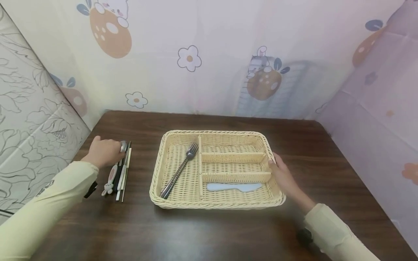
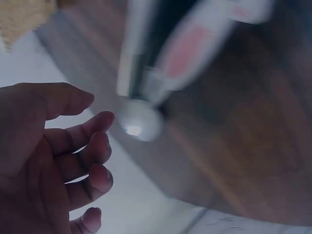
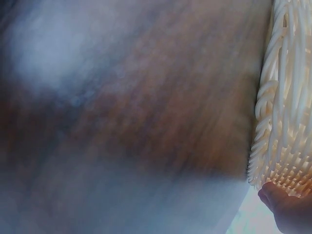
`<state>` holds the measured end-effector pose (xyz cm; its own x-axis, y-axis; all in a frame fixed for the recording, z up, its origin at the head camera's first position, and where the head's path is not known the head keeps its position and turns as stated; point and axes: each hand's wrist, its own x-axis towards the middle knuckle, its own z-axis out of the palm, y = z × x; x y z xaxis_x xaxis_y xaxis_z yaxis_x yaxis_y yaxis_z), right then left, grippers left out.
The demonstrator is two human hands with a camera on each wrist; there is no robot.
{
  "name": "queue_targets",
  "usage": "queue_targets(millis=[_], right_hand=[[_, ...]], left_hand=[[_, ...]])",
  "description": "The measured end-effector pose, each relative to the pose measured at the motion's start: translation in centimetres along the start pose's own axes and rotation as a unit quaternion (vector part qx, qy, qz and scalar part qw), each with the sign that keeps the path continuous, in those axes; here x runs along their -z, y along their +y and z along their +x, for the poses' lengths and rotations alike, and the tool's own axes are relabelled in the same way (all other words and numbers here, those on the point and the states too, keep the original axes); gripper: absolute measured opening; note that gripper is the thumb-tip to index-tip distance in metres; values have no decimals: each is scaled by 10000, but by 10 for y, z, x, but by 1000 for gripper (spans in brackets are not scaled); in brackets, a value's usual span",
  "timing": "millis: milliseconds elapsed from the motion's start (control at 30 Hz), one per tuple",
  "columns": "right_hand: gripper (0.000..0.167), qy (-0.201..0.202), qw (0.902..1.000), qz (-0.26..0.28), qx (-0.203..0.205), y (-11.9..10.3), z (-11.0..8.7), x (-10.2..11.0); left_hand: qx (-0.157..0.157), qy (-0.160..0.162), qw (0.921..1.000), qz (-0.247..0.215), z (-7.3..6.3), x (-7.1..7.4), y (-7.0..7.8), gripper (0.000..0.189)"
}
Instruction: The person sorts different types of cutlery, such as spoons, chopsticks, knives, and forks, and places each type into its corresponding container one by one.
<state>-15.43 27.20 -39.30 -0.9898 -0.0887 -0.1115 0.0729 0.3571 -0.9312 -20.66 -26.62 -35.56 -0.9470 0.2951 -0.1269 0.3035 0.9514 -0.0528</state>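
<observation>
pale sleeves [image 1: 49, 204] stretch in from the near side — at left the left hand [image 1: 106, 150] hangs over a spoon [image 1: 123, 146] near chopsticks [image 1: 123, 179], its fingers loosely bent, thumb apart, gripping nothing, while the right hand [image 1: 283, 175] grips the right rim of the wicker basket [image 1: 215, 206], seemingly to steady it. a fork [image 1: 181, 169] lies in the basket's left compartment and a white knife [image 1: 233, 187] in the near right one, the dividers [image 1: 232, 158] apparently keeping kinds separate — all on a dark wood table [image 1: 176, 232] before printed cloth hangings [image 1: 218, 79].
</observation>
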Motion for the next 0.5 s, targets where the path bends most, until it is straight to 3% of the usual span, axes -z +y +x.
queue_targets(millis=[233, 500], right_hand=[[54, -5, 10000, -19, -2, -1, -1, 0], [54, -10, 10000, 5, -5, -2, 2, -1]], left_hand=[[389, -705, 9961, -349, -3, -20, -16, 30], [510, -1039, 9925, -403, -8, -34, -6, 25]])
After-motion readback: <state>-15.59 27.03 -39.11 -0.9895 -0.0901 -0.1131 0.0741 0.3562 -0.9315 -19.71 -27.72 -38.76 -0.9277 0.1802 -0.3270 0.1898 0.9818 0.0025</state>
